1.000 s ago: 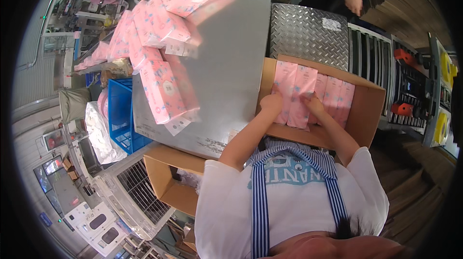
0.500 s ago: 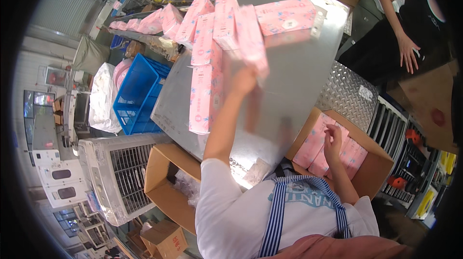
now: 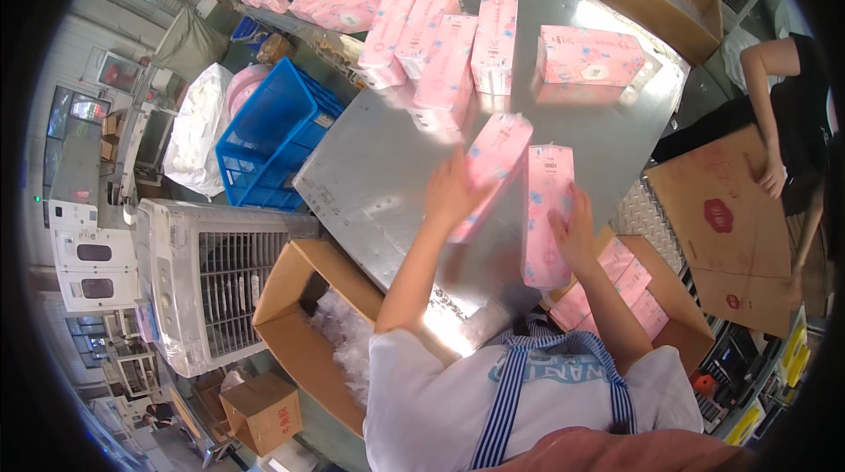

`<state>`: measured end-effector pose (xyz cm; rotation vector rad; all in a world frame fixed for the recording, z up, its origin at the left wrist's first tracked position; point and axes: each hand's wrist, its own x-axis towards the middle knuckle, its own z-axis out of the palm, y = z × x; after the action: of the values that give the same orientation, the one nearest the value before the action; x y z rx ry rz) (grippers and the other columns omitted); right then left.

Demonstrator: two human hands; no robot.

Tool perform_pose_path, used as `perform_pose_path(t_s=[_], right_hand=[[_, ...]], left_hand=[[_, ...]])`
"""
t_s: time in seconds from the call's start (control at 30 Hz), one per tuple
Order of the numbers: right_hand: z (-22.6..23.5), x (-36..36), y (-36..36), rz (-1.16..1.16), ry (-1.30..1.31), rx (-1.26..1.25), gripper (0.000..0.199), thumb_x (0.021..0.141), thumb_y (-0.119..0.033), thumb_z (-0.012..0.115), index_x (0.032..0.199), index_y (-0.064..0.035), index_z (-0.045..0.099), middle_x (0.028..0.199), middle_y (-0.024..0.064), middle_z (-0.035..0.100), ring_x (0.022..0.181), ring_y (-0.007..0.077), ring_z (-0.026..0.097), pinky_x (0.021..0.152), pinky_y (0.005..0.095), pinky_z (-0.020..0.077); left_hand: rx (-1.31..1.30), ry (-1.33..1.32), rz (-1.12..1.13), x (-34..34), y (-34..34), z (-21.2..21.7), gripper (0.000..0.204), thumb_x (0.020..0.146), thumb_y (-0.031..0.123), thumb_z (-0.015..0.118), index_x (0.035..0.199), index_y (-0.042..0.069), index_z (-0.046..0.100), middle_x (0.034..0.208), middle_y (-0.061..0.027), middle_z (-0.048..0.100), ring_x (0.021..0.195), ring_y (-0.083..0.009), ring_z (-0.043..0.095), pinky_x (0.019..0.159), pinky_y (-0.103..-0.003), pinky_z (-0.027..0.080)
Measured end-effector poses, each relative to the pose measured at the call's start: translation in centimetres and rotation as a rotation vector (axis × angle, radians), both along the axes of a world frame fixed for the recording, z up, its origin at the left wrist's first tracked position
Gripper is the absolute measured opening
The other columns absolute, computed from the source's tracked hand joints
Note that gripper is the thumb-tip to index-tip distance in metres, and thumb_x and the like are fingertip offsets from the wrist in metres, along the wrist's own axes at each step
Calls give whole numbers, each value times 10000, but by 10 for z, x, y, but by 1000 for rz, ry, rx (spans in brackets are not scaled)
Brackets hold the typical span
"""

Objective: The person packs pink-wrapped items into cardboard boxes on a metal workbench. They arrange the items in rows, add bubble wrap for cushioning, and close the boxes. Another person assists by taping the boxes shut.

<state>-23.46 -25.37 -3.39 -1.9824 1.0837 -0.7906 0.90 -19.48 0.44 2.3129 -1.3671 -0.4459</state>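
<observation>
Over the near half of the metal table (image 3: 348, 151), my left hand (image 3: 451, 189) grips the side of a pink, flower-printed tissue pack (image 3: 500, 160), which is tilted and a little blurred. Beside it, my right hand (image 3: 574, 233) is closed around the right side of a second such pack (image 3: 544, 199), close to the open carton. Several matching packs (image 3: 444, 67) stand in a cluster at the far left of the table. One more pack (image 3: 591, 54) lies crosswise at the far right. Pink packs (image 3: 627, 265) also fill the carton (image 3: 691, 318) by my right forearm.
A conveyor with pink packs (image 3: 348, 7) meets the table at the far left. Left of the table are a blue crate (image 3: 264, 142), an air cooler (image 3: 238, 283) and a carton of clear plastic (image 3: 286, 314). At right, a co-worker's hand (image 3: 773, 180) touches a cardboard sheet (image 3: 695, 199).
My left hand has drawn a pack nearer from the cluster. My right hand has left the carton and taken hold of another pack. At right, the co-worker's cardboard has come up beside the table.
</observation>
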Motion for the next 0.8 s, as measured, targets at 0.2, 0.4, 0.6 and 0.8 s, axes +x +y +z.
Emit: perform_pose_path(t_s=[0.2,0.4,0.6,0.8], right_hand=[[-13,-14,15,2,91,-69,584,847,-118,600,1334,51,325,1206,267,447,1111,397,459,947,426,385],[-11,-12,7,-36,127,64,545,868,-139,578,1332,27,346,1156,262,473,1080,407,481,919,431,404],[-35,31,-67,-86,74,-111,468,900,-210,545,1296,-6,403,1159,242,502,1061,412,507,882,445,434],[-42,64,-129,-275,-32,343,549,946,-420,446,1315,-14,427,1150,184,562,1035,282,571,855,380,478]], left_hand=[[-221,-635,340,93,-59,-42,265,730,187,647,979,107,605,999,-120,592,948,-287,549,852,-448,394],[-250,-431,-96,53,17,-32,80,751,200,633,805,141,636,865,-39,594,830,-251,563,821,-384,394],[-231,679,188,88,17,-47,543,906,485,480,1250,66,510,1189,-134,567,1110,-243,547,937,-396,425],[-78,1540,55,122,-47,-96,806,907,674,216,1396,46,344,1306,-125,507,1181,-233,513,933,-344,445]])
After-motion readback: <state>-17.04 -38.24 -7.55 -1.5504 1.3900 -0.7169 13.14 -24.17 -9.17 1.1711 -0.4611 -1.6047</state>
